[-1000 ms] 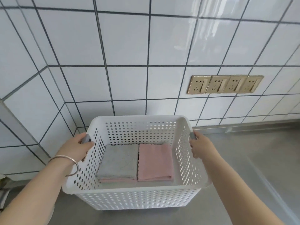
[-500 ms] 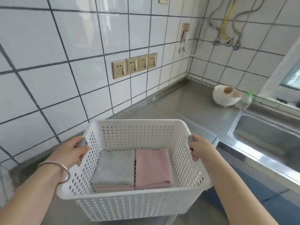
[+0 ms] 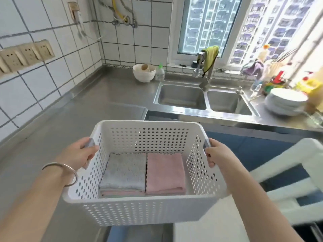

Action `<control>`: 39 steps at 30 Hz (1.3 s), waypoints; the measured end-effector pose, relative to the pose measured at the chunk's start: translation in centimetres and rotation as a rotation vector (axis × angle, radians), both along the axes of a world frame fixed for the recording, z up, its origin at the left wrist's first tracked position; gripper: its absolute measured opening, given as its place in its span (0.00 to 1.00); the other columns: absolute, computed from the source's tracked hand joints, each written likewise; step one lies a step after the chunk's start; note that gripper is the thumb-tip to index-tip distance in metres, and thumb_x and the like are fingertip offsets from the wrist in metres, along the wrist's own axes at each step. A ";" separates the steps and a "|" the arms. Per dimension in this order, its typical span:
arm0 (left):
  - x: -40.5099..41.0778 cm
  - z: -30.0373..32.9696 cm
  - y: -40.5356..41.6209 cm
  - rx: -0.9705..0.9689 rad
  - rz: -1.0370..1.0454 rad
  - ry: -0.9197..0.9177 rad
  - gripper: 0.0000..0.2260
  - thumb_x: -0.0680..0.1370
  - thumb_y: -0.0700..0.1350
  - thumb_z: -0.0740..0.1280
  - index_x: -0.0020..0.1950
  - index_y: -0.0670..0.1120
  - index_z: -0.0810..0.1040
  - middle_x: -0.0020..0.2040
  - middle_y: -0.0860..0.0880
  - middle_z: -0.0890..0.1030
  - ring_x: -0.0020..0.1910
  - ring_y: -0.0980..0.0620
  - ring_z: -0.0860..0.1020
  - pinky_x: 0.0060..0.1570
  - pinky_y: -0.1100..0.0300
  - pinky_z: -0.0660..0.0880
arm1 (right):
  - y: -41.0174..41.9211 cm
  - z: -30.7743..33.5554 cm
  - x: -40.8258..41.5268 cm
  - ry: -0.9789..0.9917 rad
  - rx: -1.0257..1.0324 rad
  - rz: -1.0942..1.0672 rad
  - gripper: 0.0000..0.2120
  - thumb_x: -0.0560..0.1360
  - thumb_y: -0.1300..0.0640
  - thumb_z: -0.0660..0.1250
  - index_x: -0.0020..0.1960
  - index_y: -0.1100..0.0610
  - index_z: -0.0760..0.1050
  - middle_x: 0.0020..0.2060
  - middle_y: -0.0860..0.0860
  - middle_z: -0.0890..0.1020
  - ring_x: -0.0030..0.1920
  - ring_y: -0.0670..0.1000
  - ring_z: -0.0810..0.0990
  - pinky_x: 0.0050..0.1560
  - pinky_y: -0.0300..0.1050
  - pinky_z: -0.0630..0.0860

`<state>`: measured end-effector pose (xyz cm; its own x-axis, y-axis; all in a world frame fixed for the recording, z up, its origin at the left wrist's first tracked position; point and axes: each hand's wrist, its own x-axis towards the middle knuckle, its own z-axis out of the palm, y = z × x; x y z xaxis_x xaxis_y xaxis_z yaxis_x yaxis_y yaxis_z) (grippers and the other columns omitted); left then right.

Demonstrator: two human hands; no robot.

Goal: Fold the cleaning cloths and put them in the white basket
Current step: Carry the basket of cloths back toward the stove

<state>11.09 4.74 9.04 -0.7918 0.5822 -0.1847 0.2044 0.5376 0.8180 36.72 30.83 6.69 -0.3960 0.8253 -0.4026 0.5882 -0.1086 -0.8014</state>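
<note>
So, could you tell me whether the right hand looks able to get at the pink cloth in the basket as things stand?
Probably not yet: the right hand grips the white basket by its side handle, as the left hand does opposite. The pink cloth lies uncovered, so letting go would free the way.

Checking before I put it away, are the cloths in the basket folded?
Folded: the grey cloth and pink cloth lie as neat stacked rectangles.

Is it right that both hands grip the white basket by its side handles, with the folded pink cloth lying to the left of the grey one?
Not quite. In the head view the pink cloth lies to the right of the grey cloth. The left hand and right hand do grip the white basket by its handles.
</note>
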 end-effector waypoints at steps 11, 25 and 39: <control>12.5 -0.2 9.2 -0.078 -0.546 0.037 0.02 0.77 0.45 0.62 0.45 0.50 0.72 0.37 0.46 0.75 0.33 0.51 0.70 0.32 0.63 0.64 | -7.9 -0.7 20.4 0.010 0.038 -0.574 0.23 0.74 0.68 0.54 0.62 0.48 0.71 0.28 0.53 0.72 0.28 0.51 0.67 0.30 0.44 0.65; 33.1 -3.5 15.7 -0.133 -1.169 -0.076 0.09 0.77 0.42 0.63 0.47 0.35 0.74 0.32 0.43 0.70 0.28 0.49 0.65 0.31 0.57 0.62 | -24.3 -4.8 42.0 -0.067 -0.036 -1.160 0.19 0.73 0.62 0.54 0.58 0.45 0.73 0.32 0.50 0.74 0.29 0.50 0.67 0.33 0.46 0.64; 66.3 -2.5 18.8 -0.042 -1.376 -0.210 0.06 0.77 0.39 0.63 0.40 0.42 0.73 0.28 0.45 0.69 0.24 0.51 0.63 0.18 0.69 0.62 | -31.2 -0.3 69.4 0.076 0.046 -1.405 0.12 0.77 0.62 0.57 0.56 0.49 0.71 0.30 0.50 0.70 0.25 0.49 0.63 0.26 0.42 0.61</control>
<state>77.34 23.50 6.51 0.4500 0.8530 -0.2643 0.4599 0.0323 0.8874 106.15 -0.40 6.38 0.7389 0.5567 -0.3795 -0.0313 -0.5342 -0.8448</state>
